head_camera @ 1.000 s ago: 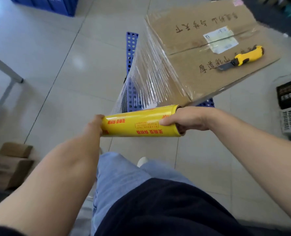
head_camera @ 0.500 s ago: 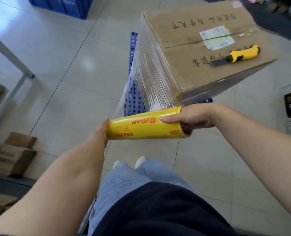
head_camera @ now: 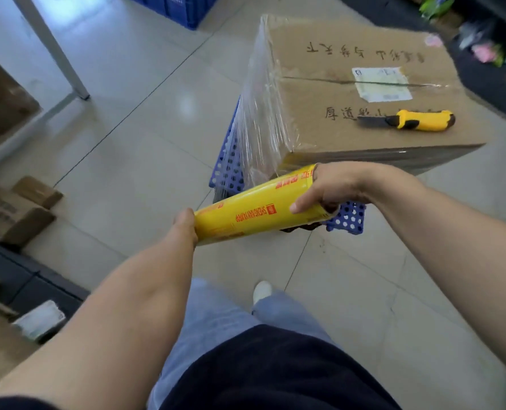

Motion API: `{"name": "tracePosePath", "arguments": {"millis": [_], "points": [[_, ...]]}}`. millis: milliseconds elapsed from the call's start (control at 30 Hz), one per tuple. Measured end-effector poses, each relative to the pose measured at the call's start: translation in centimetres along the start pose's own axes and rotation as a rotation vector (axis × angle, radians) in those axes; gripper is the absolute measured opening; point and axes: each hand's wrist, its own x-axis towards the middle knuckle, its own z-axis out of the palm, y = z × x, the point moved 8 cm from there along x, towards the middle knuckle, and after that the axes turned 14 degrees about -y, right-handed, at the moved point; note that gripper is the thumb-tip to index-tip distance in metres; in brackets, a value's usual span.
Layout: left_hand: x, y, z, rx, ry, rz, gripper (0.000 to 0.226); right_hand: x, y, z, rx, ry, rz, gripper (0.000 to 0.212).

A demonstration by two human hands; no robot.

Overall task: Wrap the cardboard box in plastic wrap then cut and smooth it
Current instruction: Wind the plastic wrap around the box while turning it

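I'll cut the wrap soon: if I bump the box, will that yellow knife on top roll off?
The knife probably won't roll: its flattish handle lies flat on the matte top of the cardboard box. It likely lifts light and stiff. The blade looks extended, so grab the handle.

Storeroom — stacked cartons [head_camera: 12,214], blue crates [head_camera: 172,7]

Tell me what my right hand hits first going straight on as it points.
Your right hand, pointing left, likely meets the stretched plastic wrap first; the depth is unclear.
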Motion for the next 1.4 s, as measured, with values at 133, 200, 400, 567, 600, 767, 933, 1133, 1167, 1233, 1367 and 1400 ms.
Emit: {"name": "tracePosePath", "arguments": {"millis": [133, 200, 400, 567, 600, 767, 933, 1133, 1167, 1233, 1367, 1400], "points": [[-0.2, -4.3, 1.5, -0.210, 0.016, -0.006, 0.064, -0.4, 0.3, -0.6, -0.081, 0.107, -0.083, 0.075], [-0.4, -6.8, 2.5, -0.281, -0.019, -0.041, 0.076, -0.2, 1.0, -1.0, -0.072, 0.195, -0.175, 0.063], [-1.4, -11.8, 4.3, -0.490, -0.044, -0.062, 0.056, -0.7, 3.6, -1.3, -0.020, 0.195, -0.280, 0.043], [-2.6, -11.5, 5.4, -0.507, -0.021, -0.030, 0.044, -1.3, 4.6, -2.4, -0.028, 0.389, -0.292, 0.048], [-2.8, -11.6, 5.5, -0.508, -0.014, -0.029, 0.042, -1.3, 4.6, -2.4, -0.020, 0.403, -0.303, 0.046], [-2.9, -13.5, 7.3, -0.482, -0.039, -0.025, 0.067, -1.4, 6.6, -2.7, -0.033, 0.430, -0.293, 0.035], [-4.2, -14.7, 9.9, -0.439, -0.049, -0.021, 0.086, -3.0, 7.9, -2.8, -0.085, 0.524, -0.376, 0.043], [-5.2, -15.8, 12.2, -0.600, -0.019, -0.023, 0.064, -4.0, 7.4, -4.1, -0.294, 0.527, -0.398, 0.040], [-5.1, -16.1, 12.9, -0.618, -0.012, -0.012, 0.058, -3.7, 7.7, -4.1, -0.292, 0.479, -0.416, 0.035], [-4.9, -16.9, 14.7, -0.673, 0.003, 0.013, 0.047, -3.6, 8.3, -4.6, -0.320, 0.424, -0.453, 0.030], [-4.8, -19.9, 18.7, -0.821, 0.026, 0.047, 0.031, -3.9, 9.6, -5.4, -0.458, 0.376, -0.503, 0.038], [-4.7, -20.6, 19.5, -0.859, 0.030, 0.064, 0.031, -4.0, 9.9, -5.5, -0.474, 0.378, -0.532, 0.040]]}}
